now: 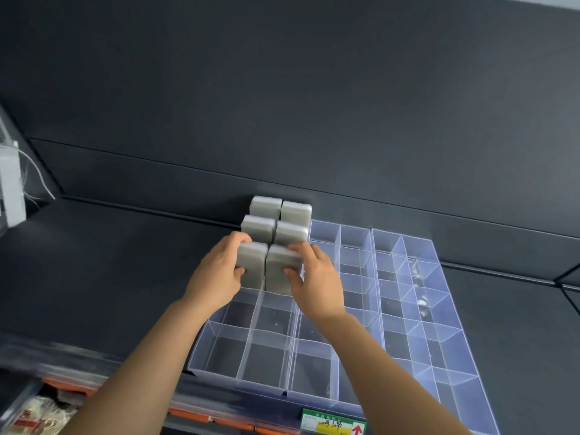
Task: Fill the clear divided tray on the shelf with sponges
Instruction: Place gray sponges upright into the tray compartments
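A clear divided tray (445,340) lies on a dark shelf (94,277). Six grey sponges (276,229) stand upright in the tray's far left compartments, two by two. The left hand (216,277) grips the nearest left sponge (252,262), fingers curled round it. The right hand (317,284) grips its neighbour (279,271).

Six sponges (259,229) in two columns, in the far-left compartments of the tray (455,340) on the shelf (125,277).
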A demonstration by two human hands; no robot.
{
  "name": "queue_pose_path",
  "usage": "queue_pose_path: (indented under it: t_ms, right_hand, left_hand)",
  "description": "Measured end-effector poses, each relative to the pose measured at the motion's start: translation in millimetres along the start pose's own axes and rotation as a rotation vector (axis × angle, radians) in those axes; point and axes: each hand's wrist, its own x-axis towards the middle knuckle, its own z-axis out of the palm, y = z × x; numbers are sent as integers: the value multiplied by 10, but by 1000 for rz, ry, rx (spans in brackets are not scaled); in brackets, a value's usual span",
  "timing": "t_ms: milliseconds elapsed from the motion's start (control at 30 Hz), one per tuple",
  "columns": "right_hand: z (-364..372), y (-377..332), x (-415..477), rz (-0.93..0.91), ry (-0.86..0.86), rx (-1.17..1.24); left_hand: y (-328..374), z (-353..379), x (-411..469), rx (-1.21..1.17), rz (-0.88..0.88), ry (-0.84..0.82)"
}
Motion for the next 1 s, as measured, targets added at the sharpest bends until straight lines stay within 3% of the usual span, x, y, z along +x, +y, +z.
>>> queue_pose_path:
  t_ms: [400, 633, 1000]
  right_hand:
    - [-70, -12, -183, -5, 30, -122]
    - [-337, 150, -421, 56, 68, -261]
    - [-1351, 883, -1325, 283, 101, -441]
  left_hand:
    - [64, -66, -74, 173, 40, 61]
    - [491, -41, -135, 269, 260, 211]
    - [1722, 735, -435, 383, 597, 68]
